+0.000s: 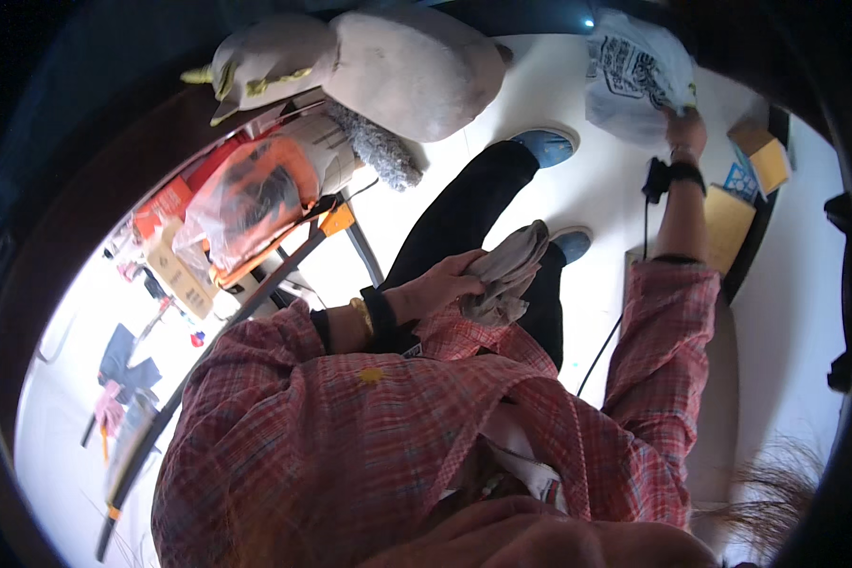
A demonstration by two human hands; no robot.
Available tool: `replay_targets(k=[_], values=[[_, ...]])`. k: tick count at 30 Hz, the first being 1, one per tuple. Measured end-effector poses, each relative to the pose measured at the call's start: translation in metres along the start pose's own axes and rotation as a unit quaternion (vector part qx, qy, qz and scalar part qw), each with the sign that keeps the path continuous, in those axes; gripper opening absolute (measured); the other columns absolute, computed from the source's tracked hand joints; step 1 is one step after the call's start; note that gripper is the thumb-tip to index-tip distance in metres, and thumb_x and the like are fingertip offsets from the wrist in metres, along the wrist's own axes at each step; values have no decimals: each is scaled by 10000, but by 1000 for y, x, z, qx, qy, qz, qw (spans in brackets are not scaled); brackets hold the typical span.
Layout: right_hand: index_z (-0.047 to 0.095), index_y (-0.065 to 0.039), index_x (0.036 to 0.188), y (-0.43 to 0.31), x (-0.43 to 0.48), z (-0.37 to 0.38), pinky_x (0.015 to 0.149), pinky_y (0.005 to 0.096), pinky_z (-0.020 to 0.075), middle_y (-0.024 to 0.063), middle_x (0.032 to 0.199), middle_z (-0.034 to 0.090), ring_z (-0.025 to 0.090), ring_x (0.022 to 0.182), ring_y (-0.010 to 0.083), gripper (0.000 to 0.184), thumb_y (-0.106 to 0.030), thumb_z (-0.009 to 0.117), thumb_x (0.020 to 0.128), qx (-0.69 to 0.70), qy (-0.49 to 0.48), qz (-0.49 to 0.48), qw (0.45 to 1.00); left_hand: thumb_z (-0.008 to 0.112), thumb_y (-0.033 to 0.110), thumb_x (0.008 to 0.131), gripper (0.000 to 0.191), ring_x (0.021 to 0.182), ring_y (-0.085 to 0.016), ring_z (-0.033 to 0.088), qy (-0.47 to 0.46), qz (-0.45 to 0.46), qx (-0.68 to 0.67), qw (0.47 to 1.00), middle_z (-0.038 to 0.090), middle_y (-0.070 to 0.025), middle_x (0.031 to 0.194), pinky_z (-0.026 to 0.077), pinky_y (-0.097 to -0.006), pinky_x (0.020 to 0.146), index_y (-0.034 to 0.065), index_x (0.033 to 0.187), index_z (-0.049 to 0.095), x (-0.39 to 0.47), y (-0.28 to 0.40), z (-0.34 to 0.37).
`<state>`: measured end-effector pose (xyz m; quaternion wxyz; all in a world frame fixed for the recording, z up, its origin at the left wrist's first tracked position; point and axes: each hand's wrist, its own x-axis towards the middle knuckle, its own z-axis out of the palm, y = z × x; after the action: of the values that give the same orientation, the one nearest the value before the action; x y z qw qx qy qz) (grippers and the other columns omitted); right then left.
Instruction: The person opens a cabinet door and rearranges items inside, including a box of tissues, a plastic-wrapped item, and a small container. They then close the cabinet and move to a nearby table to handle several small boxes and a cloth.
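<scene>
In front of my body, my left hand (446, 282) grips a crumpled grey-brown cloth (508, 273), its folds spreading out past the fingertips. My right arm reaches far forward. At its end my right hand (685, 133) is closed on the edge of a translucent white plastic bag (635, 78) that bears dark printing. The bag hangs or rests above the pale floor; which of the two I cannot tell. What the bag contains is not clear. A dark strap with a small device (657, 179) sits on my right wrist.
A large white plush toy (412, 71) with yellow trim lies at the upper left, beside a grey fluffy duster (380, 149). Below them, a plastic-wrapped orange item (248, 199) lies by a black-and-orange metal frame (284, 263). Cardboard boxes (730, 220) stand along the right wall.
</scene>
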<state>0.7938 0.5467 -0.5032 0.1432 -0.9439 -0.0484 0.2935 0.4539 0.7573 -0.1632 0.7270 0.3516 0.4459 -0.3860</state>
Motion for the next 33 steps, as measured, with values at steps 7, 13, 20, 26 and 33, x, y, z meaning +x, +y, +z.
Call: replay_targets(k=[7, 13, 20, 26, 33], values=[[642, -88, 1045, -53, -142, -43, 784, 440, 508, 175, 975, 674, 636, 924, 375, 333, -276, 714, 781, 39, 74, -93, 992, 561, 30, 813, 462, 1005, -159, 565, 8, 82, 73, 994, 602, -91, 1090, 445, -296, 926, -8, 1269, 494, -13, -27, 38], [597, -45, 1126, -58, -242, -108, 833, 426, 484, 199, 1056, 653, 609, 991, 383, 405, -262, 710, 803, 4, 12, -170, 985, 561, 38, 816, 519, 994, -173, 593, 5, 131, 209, 969, 613, -129, 1105, 463, -288, 904, -10, 1324, 471, -57, -76, 74], [601, -50, 1071, -103, -348, -59, 857, 424, 492, 175, 1069, 647, 611, 994, 360, 357, -217, 709, 774, 56, -108, -298, 947, 534, 55, 820, 446, 971, -171, 594, -23, 41, 110, 993, 623, -120, 1069, 472, -304, 914, 9, 1263, 514, -83, -130, 42], [624, -80, 874, -195, -408, 34, 747, 452, 504, 151, 829, 641, 635, 817, 330, 135, -142, 507, 848, -10, -218, -454, 864, 511, 20, 813, 482, 1012, -164, 573, -9, 3, -21, 1000, 614, -91, 1087, 452, -299, 939, 6, 1295, 499, -100, -180, -14], [628, -74, 733, -318, -488, 189, 674, 448, 513, 140, 753, 624, 641, 749, 313, 119, -109, 523, 778, -46, -268, -538, 798, 495, -7, 820, 489, 932, -140, 582, 13, 56, -85, 995, 611, -68, 1049, 500, -307, 830, 21, 1308, 483, -127, -228, -86]])
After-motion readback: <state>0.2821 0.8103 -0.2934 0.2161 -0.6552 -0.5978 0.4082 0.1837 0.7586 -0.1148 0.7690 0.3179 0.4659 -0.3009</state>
